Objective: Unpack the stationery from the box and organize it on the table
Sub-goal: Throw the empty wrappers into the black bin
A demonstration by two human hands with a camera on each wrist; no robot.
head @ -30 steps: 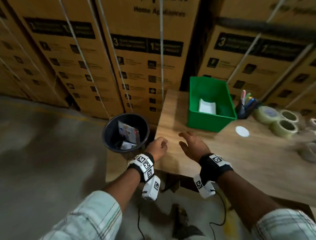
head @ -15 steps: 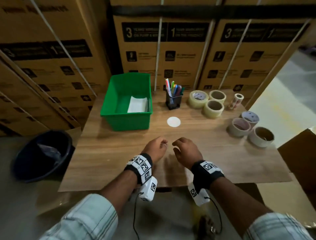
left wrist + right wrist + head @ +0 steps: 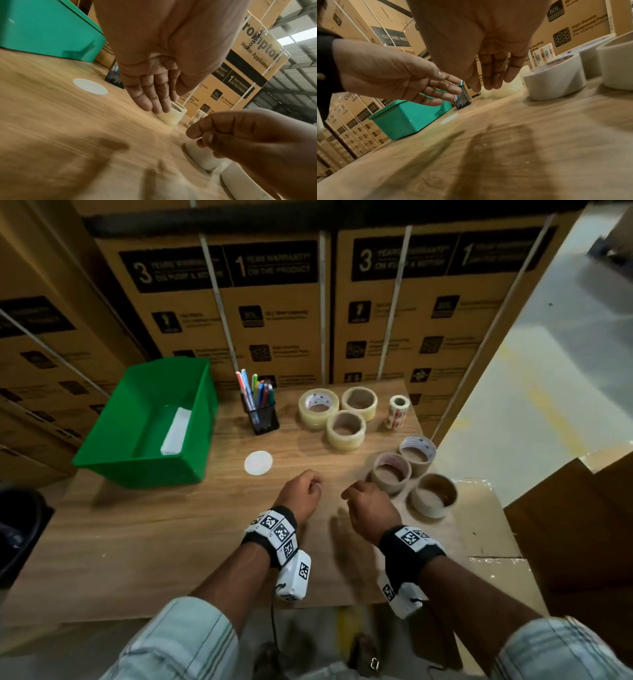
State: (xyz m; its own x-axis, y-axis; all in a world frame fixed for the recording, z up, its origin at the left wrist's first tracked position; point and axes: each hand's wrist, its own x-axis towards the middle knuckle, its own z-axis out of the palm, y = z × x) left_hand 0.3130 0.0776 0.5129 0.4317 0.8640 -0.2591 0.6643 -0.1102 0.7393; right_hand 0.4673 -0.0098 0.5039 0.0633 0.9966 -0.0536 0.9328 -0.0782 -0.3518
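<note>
Both hands hover empty over the wooden table (image 3: 137,542), just in front of the middle. My left hand (image 3: 301,491) hangs with relaxed fingers (image 3: 154,100). My right hand (image 3: 366,505) is beside it, fingers (image 3: 491,75) hanging loosely, close to three brown-cored tape rolls (image 3: 390,474). Behind them lie three clear tape rolls (image 3: 346,429) and a small label roll (image 3: 397,410). A black mesh holder (image 3: 262,419) full of coloured pens stands at the back. The green bin (image 3: 137,474) at the left holds a white pad (image 3: 176,428).
A white round sticker (image 3: 258,462) lies flat ahead of my left hand. A brown cardboard box (image 3: 565,525) stands off the table's right edge. A black waste bin (image 3: 17,529) is on the floor at the left. Stacked cartons wall the back.
The view has swung right, from the waste bin to the whole table. Both hands have drifted right toward the brown tape rolls, still holding nothing.
</note>
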